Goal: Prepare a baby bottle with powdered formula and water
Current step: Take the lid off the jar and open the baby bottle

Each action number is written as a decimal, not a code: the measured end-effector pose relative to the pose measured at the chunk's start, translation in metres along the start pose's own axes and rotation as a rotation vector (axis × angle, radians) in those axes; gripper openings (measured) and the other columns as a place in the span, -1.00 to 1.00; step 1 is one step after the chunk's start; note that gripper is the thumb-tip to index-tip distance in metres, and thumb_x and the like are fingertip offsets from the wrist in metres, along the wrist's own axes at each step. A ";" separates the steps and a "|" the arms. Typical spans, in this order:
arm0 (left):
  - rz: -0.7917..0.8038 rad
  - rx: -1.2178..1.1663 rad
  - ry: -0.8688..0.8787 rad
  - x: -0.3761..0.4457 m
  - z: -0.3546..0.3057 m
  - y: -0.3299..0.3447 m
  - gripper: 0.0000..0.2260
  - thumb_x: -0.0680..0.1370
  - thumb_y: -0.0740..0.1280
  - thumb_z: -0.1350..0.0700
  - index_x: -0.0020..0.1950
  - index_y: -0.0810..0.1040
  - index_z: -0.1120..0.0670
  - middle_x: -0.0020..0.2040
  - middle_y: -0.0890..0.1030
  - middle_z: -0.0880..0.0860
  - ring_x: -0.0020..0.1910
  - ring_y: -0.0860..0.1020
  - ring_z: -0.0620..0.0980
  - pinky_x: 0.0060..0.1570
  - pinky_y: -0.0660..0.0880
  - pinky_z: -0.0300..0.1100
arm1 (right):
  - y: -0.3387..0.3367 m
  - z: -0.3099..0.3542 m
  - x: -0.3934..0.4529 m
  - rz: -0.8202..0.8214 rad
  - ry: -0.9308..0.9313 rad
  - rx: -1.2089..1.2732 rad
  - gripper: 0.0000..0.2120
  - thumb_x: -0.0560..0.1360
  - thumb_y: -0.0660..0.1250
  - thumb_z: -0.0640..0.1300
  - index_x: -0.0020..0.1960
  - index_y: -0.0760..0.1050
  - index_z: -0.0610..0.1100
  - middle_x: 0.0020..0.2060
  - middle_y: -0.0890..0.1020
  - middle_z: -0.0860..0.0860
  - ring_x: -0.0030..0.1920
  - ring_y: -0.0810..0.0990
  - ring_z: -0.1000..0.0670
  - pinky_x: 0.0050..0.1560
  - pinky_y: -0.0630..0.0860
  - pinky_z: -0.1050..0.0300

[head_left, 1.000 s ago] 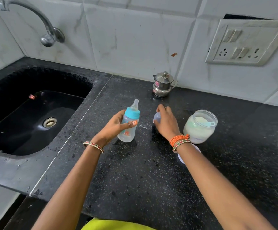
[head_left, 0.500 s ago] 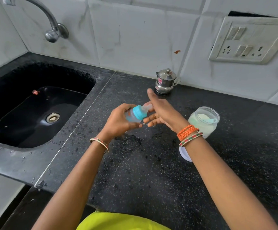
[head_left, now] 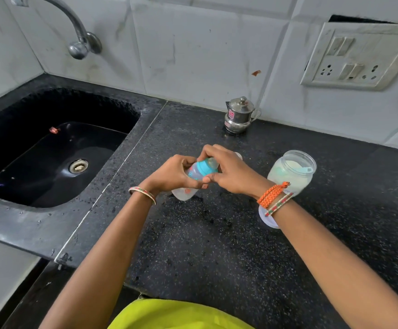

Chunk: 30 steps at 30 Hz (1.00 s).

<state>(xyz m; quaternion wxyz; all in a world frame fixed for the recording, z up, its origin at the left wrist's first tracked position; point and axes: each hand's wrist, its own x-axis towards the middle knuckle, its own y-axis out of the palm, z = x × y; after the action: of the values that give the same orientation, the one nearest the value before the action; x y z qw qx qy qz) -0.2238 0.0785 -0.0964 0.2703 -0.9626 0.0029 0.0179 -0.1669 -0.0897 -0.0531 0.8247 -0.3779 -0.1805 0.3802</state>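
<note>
A small baby bottle (head_left: 185, 192) with a turquoise collar (head_left: 205, 168) and clear teat is held tilted above the black counter. My left hand (head_left: 172, 174) wraps the bottle's body. My right hand (head_left: 229, 170) closes its fingers over the collar and teat from the right. An open clear jar of white formula powder (head_left: 288, 174), with a pale blue scoop lying in it, stands just right of my right wrist. The jar's white lid (head_left: 268, 220) lies flat on the counter, partly under my right wrist. A clear cap (head_left: 238, 156) peeks out behind my right hand.
A small steel pot (head_left: 239, 116) stands at the back by the tiled wall. A black sink (head_left: 50, 162) lies to the left under a steel tap (head_left: 74, 29). A switch and socket plate (head_left: 359, 55) is on the wall at right. The black counter (head_left: 217, 245) is speckled and wet.
The bottle stood upright in my left hand; now it is lifted and tilted. My right hand left the clear cap on the counter and came over to grip the collar and teat.
</note>
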 end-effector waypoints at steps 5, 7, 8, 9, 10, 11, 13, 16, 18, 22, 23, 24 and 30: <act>0.121 -0.252 -0.007 -0.008 0.002 -0.001 -0.72 0.36 0.50 0.33 0.01 0.60 0.09 -0.17 0.68 -0.05 -0.18 0.61 -0.13 -0.12 0.53 -0.29 | -0.013 0.004 -0.005 0.055 -0.170 0.003 -0.65 0.29 0.47 -0.39 0.01 0.52 -0.13 0.05 0.57 -0.06 0.09 0.52 -0.01 0.04 0.45 0.09; 0.157 -0.302 -0.017 -0.008 0.003 -0.001 -0.70 0.36 0.50 0.32 0.03 0.59 0.08 -0.18 0.69 -0.09 -0.18 0.61 -0.16 -0.11 0.53 -0.30 | -0.016 0.003 -0.005 0.036 -0.159 0.122 -0.62 0.25 0.46 -0.44 -0.04 0.55 -0.10 0.07 0.58 -0.02 0.13 0.54 0.01 0.09 0.49 0.09; 0.170 -0.323 -0.018 -0.008 0.003 -0.001 -0.68 0.34 0.51 0.26 0.05 0.58 0.07 -0.16 0.69 -0.09 -0.17 0.61 -0.16 -0.09 0.53 -0.29 | -0.016 0.001 -0.004 0.026 -0.144 0.178 -0.60 0.23 0.46 -0.46 -0.07 0.55 -0.07 0.06 0.58 0.00 0.13 0.54 0.01 0.11 0.51 0.08; 0.176 -0.335 -0.023 -0.008 0.005 -0.001 -0.65 0.32 0.51 0.19 0.08 0.57 0.06 -0.11 0.68 -0.08 -0.13 0.61 -0.14 -0.06 0.53 -0.27 | -0.017 0.000 -0.005 0.011 -0.128 0.227 -0.58 0.22 0.46 -0.47 -0.09 0.54 -0.04 0.05 0.57 0.00 0.13 0.55 0.00 0.12 0.52 0.08; 0.172 -0.348 -0.032 -0.009 0.007 -0.001 -0.59 0.28 0.52 0.10 0.10 0.57 0.07 -0.04 0.67 -0.05 -0.08 0.61 -0.11 -0.03 0.53 -0.24 | -0.017 -0.002 -0.005 -0.012 -0.110 0.278 -0.57 0.22 0.47 -0.47 -0.10 0.54 -0.02 0.04 0.57 -0.01 0.11 0.55 0.01 0.12 0.52 0.08; 0.150 -0.360 -0.049 -0.009 0.009 0.000 -0.53 0.25 0.51 0.02 0.13 0.56 0.08 0.02 0.63 -0.01 -0.04 0.59 -0.09 -0.01 0.53 -0.22 | -0.018 -0.005 -0.005 -0.036 -0.084 0.344 -0.57 0.23 0.47 -0.48 -0.10 0.53 -0.02 0.01 0.57 0.00 0.07 0.56 0.04 0.08 0.53 0.12; 0.088 -0.399 -0.084 -0.010 0.013 0.003 -0.46 0.23 0.49 -0.06 0.17 0.53 0.05 0.06 0.57 0.02 -0.01 0.58 -0.07 -0.02 0.52 -0.22 | -0.020 -0.010 -0.008 -0.097 -0.016 0.500 -0.58 0.25 0.49 -0.48 -0.09 0.52 -0.04 -0.05 0.57 0.05 -0.03 0.55 0.11 -0.02 0.53 0.20; -0.028 -0.438 -0.077 -0.010 0.018 0.010 -0.47 0.26 0.54 -0.01 0.19 0.52 -0.02 0.04 0.62 -0.01 0.02 0.59 -0.06 0.05 0.53 -0.18 | -0.019 -0.022 -0.011 -0.243 0.128 0.432 -0.65 0.32 0.52 -0.30 0.01 0.51 -0.04 -0.08 0.53 0.08 -0.08 0.53 0.08 -0.09 0.54 0.16; -0.131 -0.398 -0.059 -0.010 0.018 0.016 -0.46 0.28 0.58 0.07 0.22 0.52 -0.01 0.09 0.63 0.00 0.09 0.58 -0.02 0.13 0.51 -0.11 | -0.014 -0.032 -0.012 -0.297 0.246 0.144 -0.64 0.34 0.53 -0.17 0.07 0.50 -0.05 -0.02 0.51 0.03 -0.04 0.50 0.01 -0.07 0.45 0.14; -0.243 -0.326 -0.032 -0.009 0.014 0.029 -0.44 0.29 0.59 0.13 0.23 0.48 0.01 0.18 0.57 0.07 0.11 0.55 -0.06 0.00 0.50 -0.26 | 0.005 -0.041 -0.022 -0.235 0.354 -0.161 -0.54 0.34 0.53 -0.11 0.12 0.38 -0.12 0.05 0.48 -0.06 0.00 0.47 -0.06 -0.08 0.35 0.14; -0.258 -0.306 -0.023 -0.009 0.014 0.032 -0.47 0.31 0.57 0.18 0.21 0.47 -0.01 0.19 0.55 0.08 0.09 0.53 -0.09 -0.05 0.50 -0.34 | 0.011 -0.042 -0.025 -0.225 0.346 -0.214 -0.54 0.35 0.52 -0.09 0.13 0.36 -0.13 0.07 0.50 -0.09 0.03 0.49 -0.11 -0.08 0.39 0.10; -0.263 -0.282 -0.005 -0.010 0.012 0.035 -0.50 0.33 0.56 0.19 0.18 0.46 -0.05 0.20 0.53 0.09 0.07 0.51 -0.12 -0.07 0.49 -0.37 | 0.017 -0.043 -0.028 -0.217 0.338 -0.279 -0.53 0.37 0.50 -0.07 0.15 0.36 -0.14 0.09 0.52 -0.12 0.08 0.50 -0.15 -0.05 0.43 0.04; -0.219 -0.168 -0.013 -0.013 0.015 0.039 -0.43 0.25 0.48 -0.13 0.21 0.40 -0.13 0.16 0.45 -0.05 0.18 0.47 -0.04 0.18 0.50 0.02 | 0.038 -0.050 -0.036 -0.161 0.365 -0.522 -0.45 0.45 0.41 0.05 0.32 0.29 -0.13 0.17 0.49 -0.16 0.18 0.42 -0.19 0.06 0.42 -0.06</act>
<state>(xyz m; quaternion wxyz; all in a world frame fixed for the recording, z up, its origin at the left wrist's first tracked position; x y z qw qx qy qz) -0.2382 0.0536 -0.1292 0.1892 -0.9762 -0.1054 -0.0054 -0.1796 -0.1254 -0.1143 0.7460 -0.6231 -0.1505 0.1805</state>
